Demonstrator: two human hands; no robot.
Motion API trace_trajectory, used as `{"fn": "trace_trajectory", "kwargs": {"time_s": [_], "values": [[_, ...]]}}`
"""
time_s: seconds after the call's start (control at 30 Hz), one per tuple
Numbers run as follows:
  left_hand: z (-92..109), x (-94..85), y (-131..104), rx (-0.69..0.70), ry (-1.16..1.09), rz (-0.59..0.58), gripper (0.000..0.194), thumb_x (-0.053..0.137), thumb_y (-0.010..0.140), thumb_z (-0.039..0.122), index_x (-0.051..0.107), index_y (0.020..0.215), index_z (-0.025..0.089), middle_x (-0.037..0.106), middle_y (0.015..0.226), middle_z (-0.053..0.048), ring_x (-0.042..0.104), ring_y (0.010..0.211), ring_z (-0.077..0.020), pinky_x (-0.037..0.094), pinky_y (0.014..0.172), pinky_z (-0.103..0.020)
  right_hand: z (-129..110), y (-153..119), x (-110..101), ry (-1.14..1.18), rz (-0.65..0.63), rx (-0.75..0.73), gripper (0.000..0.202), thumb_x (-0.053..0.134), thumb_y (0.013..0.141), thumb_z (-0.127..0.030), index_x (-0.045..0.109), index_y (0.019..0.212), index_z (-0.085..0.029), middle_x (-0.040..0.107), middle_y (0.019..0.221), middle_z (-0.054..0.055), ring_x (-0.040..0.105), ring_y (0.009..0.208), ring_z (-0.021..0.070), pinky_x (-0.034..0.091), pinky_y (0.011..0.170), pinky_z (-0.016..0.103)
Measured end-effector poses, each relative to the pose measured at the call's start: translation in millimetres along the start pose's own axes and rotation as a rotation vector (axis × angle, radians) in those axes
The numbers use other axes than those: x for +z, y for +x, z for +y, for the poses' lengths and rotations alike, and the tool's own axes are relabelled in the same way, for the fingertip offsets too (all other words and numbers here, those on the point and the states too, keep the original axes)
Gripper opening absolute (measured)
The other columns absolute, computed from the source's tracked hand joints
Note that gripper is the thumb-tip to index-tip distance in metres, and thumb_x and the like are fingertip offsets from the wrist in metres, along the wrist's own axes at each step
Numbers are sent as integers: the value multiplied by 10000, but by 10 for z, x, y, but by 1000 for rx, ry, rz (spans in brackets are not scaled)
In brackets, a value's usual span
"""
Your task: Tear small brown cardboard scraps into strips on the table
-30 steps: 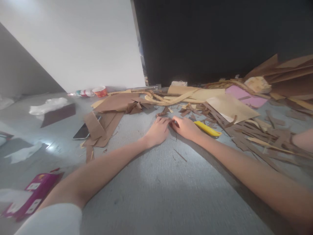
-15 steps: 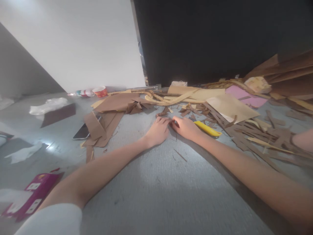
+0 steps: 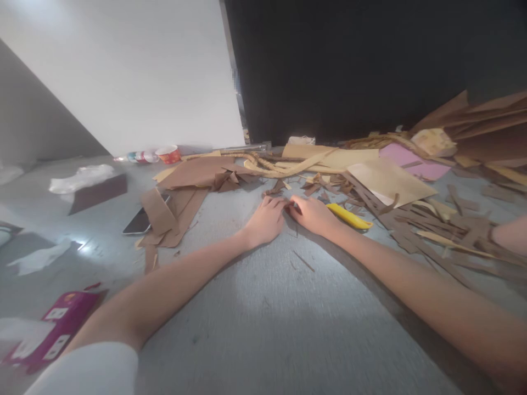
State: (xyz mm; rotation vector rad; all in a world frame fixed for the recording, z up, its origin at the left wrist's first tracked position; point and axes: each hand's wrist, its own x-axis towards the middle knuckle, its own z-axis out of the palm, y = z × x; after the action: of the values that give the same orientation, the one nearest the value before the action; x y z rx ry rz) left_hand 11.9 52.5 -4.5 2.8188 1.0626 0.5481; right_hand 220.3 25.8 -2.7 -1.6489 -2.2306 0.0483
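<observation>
My left hand (image 3: 265, 222) and my right hand (image 3: 309, 215) meet fingertip to fingertip on the grey surface, fingers closed. Between them a small brown piece seems pinched, mostly hidden by the fingers. Just beyond my left hand lies a twisted brown paper piece (image 3: 275, 188). A yellow object (image 3: 349, 216), perhaps a cutter, rests right of my right hand. Thin brown slivers (image 3: 303, 261) lie on the surface nearer to me.
Brown sheets (image 3: 189, 213) partly cover a phone (image 3: 136, 222) at left. Brown strips (image 3: 444, 241), a tan sheet (image 3: 393, 181) and another person's arm (image 3: 510, 235) are at right. A red cup (image 3: 168, 154) stands at the back; a purple packet (image 3: 61, 323) lies front left.
</observation>
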Motion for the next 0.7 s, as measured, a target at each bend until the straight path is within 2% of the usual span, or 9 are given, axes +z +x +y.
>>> {"fn": "trace_trajectory", "kwargs": {"time_s": [0.7], "values": [[-3,11,3,-3,-4,4,510,462,993,105,626,1475,138,636,1523,-152,505,1426,-322,419,1289,-540,4,0,2,19,-12,12,243,513,1116,-380,693,1186,-233,775,867,73,676,785,250,343,686,313]]}}
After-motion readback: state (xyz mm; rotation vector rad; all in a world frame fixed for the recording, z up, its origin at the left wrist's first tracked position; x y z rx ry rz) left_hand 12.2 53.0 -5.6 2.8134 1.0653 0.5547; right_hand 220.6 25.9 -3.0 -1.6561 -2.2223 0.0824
